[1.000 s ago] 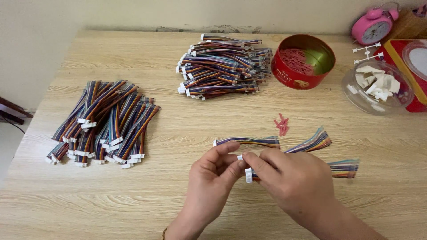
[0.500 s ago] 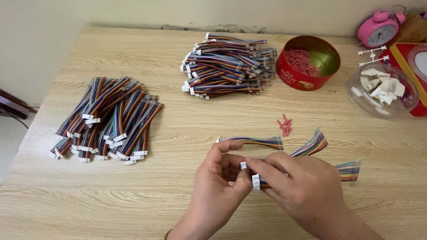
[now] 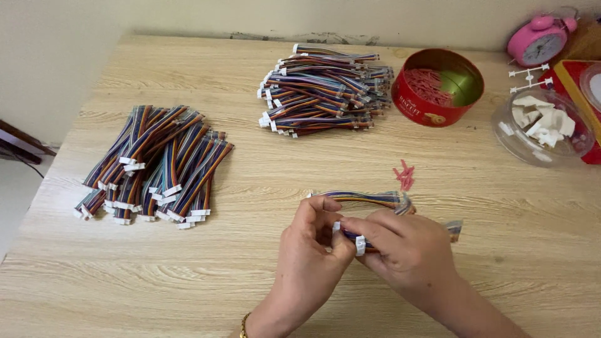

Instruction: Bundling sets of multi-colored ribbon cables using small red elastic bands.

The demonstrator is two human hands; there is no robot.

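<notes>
Your left hand (image 3: pixel 310 250) and your right hand (image 3: pixel 404 250) meet at the near middle of the desk (image 3: pixel 250 269), and both pinch one short cable (image 3: pixel 358 241) of coloured wires with white plugs. The cable lies between your fingertips. A second cable (image 3: pixel 366 198) lies on the desk at 12 o'clock from your hands, just beside them. At 10 o'clock lies a pile of cables (image 3: pixel 156 166), well apart.

Bare forearms, gold bracelet (image 3: pixel 243 325) on left wrist
</notes>
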